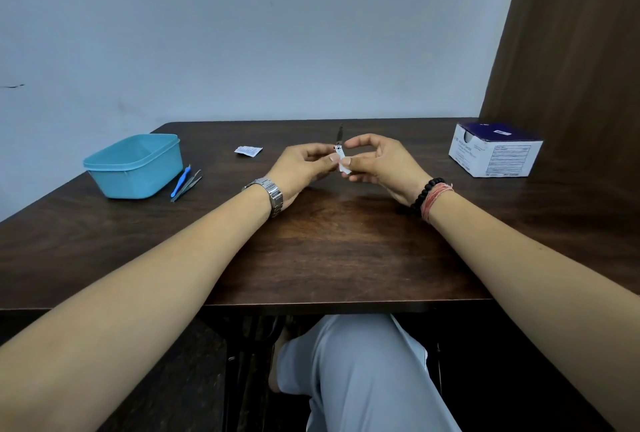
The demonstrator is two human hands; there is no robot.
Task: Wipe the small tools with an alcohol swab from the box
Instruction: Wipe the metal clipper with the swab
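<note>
The left hand (300, 164) pinched a slim metal tool (339, 138) while the right hand (375, 162) pinched the white swab (344, 164) around it, mid-wipe; the next stroke probably required drawing the swab along the blade.

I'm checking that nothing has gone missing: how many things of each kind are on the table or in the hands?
Small tools: 3 (blue-handled plastic pick and steel tweezers by the tub, thin dark metal tool in the left hand)
White swab: 1, pinched by the right hand
Torn white wrapper: 1
Containers: 2 (teal plastic tub, white-and-navy cardboard box)
Total: 7
</note>
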